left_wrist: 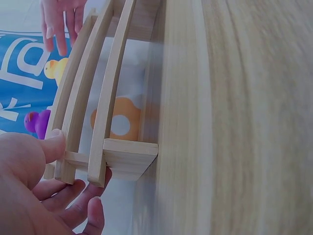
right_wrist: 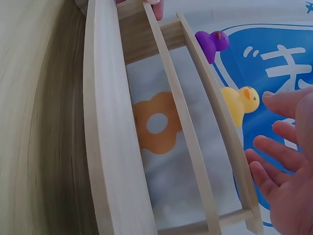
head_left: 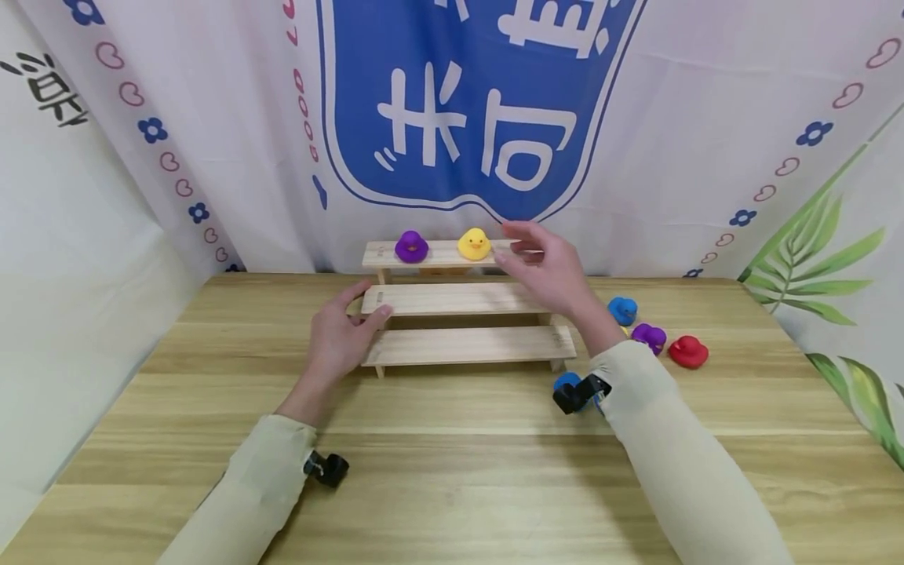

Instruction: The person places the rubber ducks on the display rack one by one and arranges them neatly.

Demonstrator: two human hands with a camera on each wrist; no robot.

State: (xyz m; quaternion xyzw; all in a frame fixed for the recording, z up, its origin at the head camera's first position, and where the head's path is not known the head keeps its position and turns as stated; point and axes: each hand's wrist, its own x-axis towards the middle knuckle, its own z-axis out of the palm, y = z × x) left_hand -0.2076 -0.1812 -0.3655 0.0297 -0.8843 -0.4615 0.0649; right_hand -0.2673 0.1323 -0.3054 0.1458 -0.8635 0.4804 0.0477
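A three-tier wooden step shelf (head_left: 452,300) stands at the back of the table. My left hand (head_left: 339,333) grips its left end, the thumb on the middle step and the other fingers curled around the end (left_wrist: 73,205). On the top step sit a purple rubber duck (head_left: 412,247) at the left and a yellow rubber duck (head_left: 474,245) near the middle. My right hand (head_left: 549,273) is just right of the yellow duck, fingers parted and loosely bent; a gap shows between them in the right wrist view. It covers the top step's right end in the head view.
Right of the shelf lie a blue duck (head_left: 623,311), a purple duck (head_left: 648,337) and a red duck (head_left: 688,351). Something yellow there is mostly hidden by my right sleeve. Another blue object (head_left: 567,380) sits partly behind the wrist camera. A printed curtain (head_left: 268,157) hangs behind.
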